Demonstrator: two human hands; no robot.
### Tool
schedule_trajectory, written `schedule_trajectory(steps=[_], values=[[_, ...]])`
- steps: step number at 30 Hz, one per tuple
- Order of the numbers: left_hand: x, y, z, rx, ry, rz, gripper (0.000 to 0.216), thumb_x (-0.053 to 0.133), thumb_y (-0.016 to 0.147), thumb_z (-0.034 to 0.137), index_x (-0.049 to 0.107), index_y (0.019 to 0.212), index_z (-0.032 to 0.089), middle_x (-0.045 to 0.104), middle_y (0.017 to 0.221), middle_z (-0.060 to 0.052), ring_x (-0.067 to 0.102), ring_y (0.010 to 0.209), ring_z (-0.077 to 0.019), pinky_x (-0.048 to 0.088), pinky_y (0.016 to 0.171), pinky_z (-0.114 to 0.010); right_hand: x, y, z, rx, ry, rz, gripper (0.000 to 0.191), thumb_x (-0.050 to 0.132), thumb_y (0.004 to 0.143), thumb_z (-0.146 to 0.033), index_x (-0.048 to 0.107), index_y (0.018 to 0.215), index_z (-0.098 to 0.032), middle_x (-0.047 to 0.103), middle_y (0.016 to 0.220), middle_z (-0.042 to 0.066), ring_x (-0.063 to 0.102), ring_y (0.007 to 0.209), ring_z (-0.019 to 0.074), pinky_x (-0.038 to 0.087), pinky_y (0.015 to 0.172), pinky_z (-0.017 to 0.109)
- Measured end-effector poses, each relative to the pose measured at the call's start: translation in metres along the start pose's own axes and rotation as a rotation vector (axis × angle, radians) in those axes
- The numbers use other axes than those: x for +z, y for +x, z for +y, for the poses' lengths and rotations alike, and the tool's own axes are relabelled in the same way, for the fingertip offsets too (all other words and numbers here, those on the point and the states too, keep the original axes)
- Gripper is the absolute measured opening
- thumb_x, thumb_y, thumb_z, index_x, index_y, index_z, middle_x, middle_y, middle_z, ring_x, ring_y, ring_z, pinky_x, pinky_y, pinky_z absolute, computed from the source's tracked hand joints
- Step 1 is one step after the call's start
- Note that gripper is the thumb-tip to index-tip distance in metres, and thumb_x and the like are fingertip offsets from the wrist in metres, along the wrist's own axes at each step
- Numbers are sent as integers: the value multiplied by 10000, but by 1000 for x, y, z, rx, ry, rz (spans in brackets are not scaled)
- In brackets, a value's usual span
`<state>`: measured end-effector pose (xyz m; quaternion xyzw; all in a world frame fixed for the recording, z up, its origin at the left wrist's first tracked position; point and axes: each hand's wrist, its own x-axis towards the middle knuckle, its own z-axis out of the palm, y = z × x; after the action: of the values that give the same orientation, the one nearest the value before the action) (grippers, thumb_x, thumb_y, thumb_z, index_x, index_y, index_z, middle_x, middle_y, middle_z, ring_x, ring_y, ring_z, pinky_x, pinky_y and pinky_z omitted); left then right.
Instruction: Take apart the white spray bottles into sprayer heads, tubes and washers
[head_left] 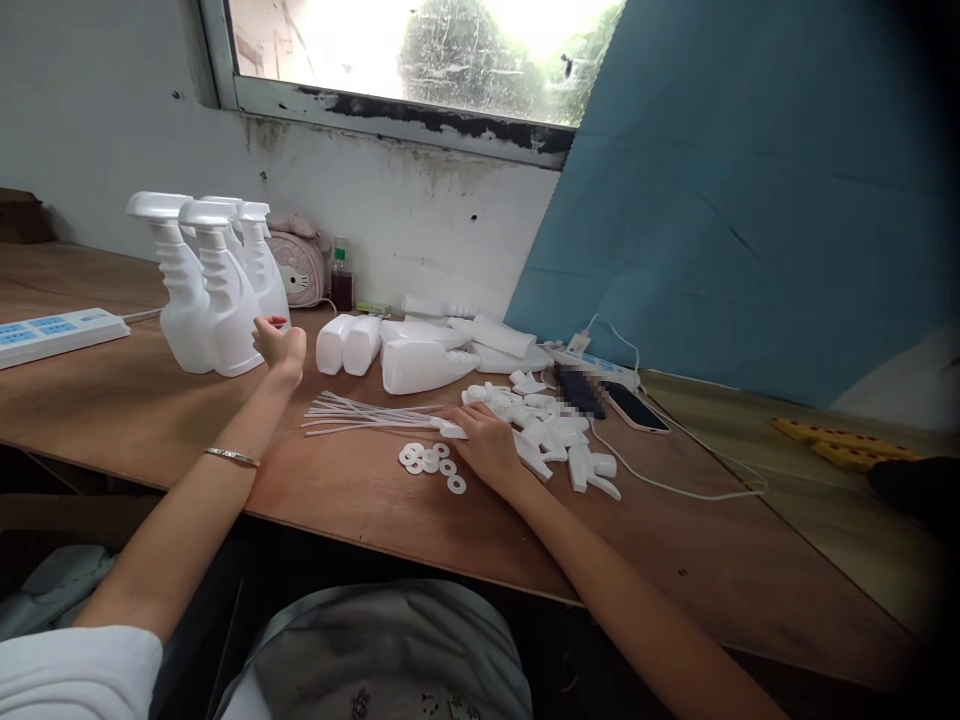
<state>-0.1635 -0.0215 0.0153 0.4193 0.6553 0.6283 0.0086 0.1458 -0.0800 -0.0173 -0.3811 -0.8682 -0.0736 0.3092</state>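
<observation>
My left hand (279,345) is raised just right of three upright white spray bottles (214,290) with trigger heads, fingers loosely curled and nothing visibly in them. My right hand (486,442) rests on the wooden table (150,420), fingers closed on a white trigger head (452,430) at the edge of a pile of white trigger heads (551,430). A bundle of thin white dip tubes (360,412) lies between my hands. Several white washer rings (431,462) lie just left of my right hand. Headless white bottles (420,360) lie on their sides behind.
A white power strip (52,335) lies at far left. A pink rounded case (298,262) and a small dark bottle (342,280) stand by the wall. A phone (637,408) and white cable (675,485) lie right of the pile. A blue sheet (750,200) leans at right; yellow items (840,442) beyond.
</observation>
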Motion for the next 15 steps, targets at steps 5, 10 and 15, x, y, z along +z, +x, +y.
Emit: schedule_trajectory(steps=[5,10,15], values=[[-9,-19,27,79,-31,148,330,529,669,22,427,968,116,394,1119,-109,314,1094,-249,204,985,-463,-2,1,-1,-26,18,114,218,490,781,-121,566,975,-184,609,915,61,498,941,222,432,804,338],[-6,-52,62,274,-200,-206,314,521,670,43,446,954,156,436,1139,-80,356,1127,-216,252,1007,-400,-6,0,-10,-22,-9,265,314,461,808,-204,442,1115,-141,463,1061,127,424,993,255,378,869,430],[15,-104,92,109,-492,-1190,281,529,765,280,541,1025,177,604,942,-62,584,880,-182,480,735,-322,-8,-1,-11,-77,-64,390,420,499,808,-414,395,1125,-159,432,1005,121,417,937,257,384,808,423]])
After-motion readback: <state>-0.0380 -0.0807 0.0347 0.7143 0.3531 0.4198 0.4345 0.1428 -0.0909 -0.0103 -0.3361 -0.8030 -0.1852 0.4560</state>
